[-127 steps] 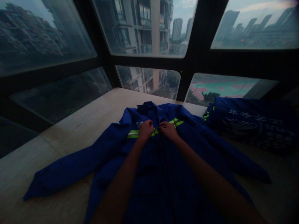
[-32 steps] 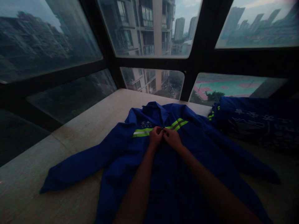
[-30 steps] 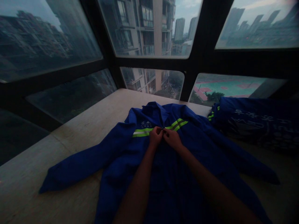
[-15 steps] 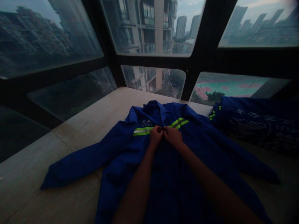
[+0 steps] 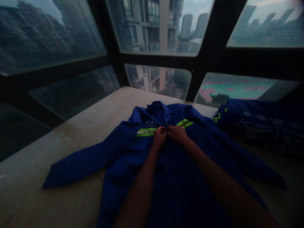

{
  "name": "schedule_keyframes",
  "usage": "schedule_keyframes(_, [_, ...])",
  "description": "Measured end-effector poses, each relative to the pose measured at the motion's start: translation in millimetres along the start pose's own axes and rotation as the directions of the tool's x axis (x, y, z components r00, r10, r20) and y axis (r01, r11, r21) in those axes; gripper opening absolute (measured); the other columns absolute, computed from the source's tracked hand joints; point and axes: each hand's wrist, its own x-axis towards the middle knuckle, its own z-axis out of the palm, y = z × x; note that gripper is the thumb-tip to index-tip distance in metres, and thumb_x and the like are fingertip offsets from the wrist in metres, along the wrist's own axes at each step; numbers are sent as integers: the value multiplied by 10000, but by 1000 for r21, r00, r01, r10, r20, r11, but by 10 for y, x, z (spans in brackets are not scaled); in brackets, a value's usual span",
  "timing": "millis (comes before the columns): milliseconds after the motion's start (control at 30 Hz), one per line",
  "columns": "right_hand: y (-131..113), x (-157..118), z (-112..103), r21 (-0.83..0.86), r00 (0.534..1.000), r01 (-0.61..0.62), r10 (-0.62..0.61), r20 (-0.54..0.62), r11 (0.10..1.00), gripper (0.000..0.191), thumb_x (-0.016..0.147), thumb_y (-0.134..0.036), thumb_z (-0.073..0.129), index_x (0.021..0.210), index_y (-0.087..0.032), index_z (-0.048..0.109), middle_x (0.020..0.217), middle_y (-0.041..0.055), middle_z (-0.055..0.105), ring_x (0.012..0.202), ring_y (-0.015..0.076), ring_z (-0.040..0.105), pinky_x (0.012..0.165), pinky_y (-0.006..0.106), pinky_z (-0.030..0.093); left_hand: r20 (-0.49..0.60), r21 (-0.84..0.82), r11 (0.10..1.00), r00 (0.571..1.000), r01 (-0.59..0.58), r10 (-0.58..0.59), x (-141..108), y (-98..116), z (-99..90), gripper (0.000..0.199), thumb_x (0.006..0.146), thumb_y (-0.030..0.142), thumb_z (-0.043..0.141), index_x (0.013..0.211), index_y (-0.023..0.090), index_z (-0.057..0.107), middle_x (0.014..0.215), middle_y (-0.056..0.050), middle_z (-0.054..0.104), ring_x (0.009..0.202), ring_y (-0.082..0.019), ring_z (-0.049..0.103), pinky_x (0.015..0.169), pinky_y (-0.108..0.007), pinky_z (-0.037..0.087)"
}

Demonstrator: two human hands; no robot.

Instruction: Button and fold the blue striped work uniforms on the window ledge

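A blue work jacket (image 5: 123, 155) with yellow-green and silver reflective stripes lies front up, its collar away from me and its sleeves spread to both sides. At the chest, on the front opening, my left hand (image 5: 160, 136) pinches the jacket's edge. My right hand (image 5: 177, 133) is closed on the same front edge, its fingertips almost meeting the left ones. Whatever small fastener may be between the fingers is hidden. White print shows on the chest to the left of my hands.
The jacket rests on a pale stone ledge (image 5: 78, 136). Folded blue garments (image 5: 261, 123) with white lettering are stacked at the right. Dark-framed windows (image 5: 156, 58) enclose the ledge at the back and left.
The view has shifted slightly. Both hands stay at the jacket's chest opening, and the right fingers have changed their pinch a little, lying flatter against the edge.
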Motion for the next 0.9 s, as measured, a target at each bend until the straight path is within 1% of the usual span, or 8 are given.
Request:
schedule_keyframes(233, [-37, -118, 183, -50, 999, 2, -4, -46, 999, 321, 1013, -308, 361, 1072, -181, 650, 972, 123, 742, 854, 227, 698, 674, 272, 407, -1, -8, 1000, 1000, 4, -4, 16, 50, -21, 55, 751, 130, 624, 782, 172, 641, 797, -33, 722, 778, -176, 707, 757, -302, 557])
schedule_keyframes(367, [-43, -163, 261, -42, 997, 1, -4, -71, 999, 327, 1024, -298, 337, 1072, -175, 636, 966, 124, 739, 868, 234, 696, 668, 269, 392, -20, -1, 1000, 1000, 19, -19, 17, 42, -1, 89, 735, 104, 615, 786, 171, 641, 793, -32, 722, 763, -173, 704, 739, -295, 558])
schedule_keyframes(500, [-54, -181, 269, 3, 996, -10, 10, -92, 1000, 312, 1019, -300, 354, 1054, -183, 642, 961, 117, 737, 872, 233, 693, 675, 270, 385, -38, -1, 1000, 999, 26, -26, 21, 26, 18, 115, 729, 84, 604, 793, 175, 634, 793, -27, 720, 758, -166, 700, 734, -285, 556])
schedule_keyframes(633, [-42, -166, 244, 91, 993, -41, 51, -106, 995, 267, 991, -317, 428, 1047, -190, 656, 917, 115, 735, 838, 232, 689, 680, 276, 387, -27, -19, 1000, 1000, 6, -6, 16, 12, 26, 145, 732, 69, 602, 819, 179, 634, 826, -29, 725, 793, -168, 706, 757, -287, 557])
schedule_keyframes(733, [-1, -111, 219, 198, 990, -62, 86, -115, 978, 229, 955, -329, 498, 1027, -201, 674, 913, 101, 734, 850, 231, 677, 686, 278, 394, -16, -37, 999, 1000, -11, 11, 3, 7, 25, 173, 747, 57, 589, 859, 180, 636, 844, -35, 729, 808, -171, 715, 767, -293, 562])
schedule_keyframes(833, [61, -12, 205, 337, 986, -84, 127, -108, 938, 190, 906, -324, 560, 957, -204, 699, 871, 68, 731, 835, 209, 662, 679, 266, 401, -11, -48, 999, 1000, -26, 25, -12, 9, 22, 179, 774, 64, 581, 897, 181, 637, 844, -40, 732, 798, -174, 722, 745, -290, 567])
schedule_keyframes(900, [104, 61, 204, 439, 984, -103, 157, -89, 893, 168, 865, -310, 590, 890, -197, 711, 833, 49, 724, 809, 189, 650, 664, 252, 404, -14, -47, 998, 999, -39, 38, -22, 12, 23, 172, 797, 80, 579, 922, 182, 638, 853, -43, 734, 796, -175, 725, 733, -285, 566])
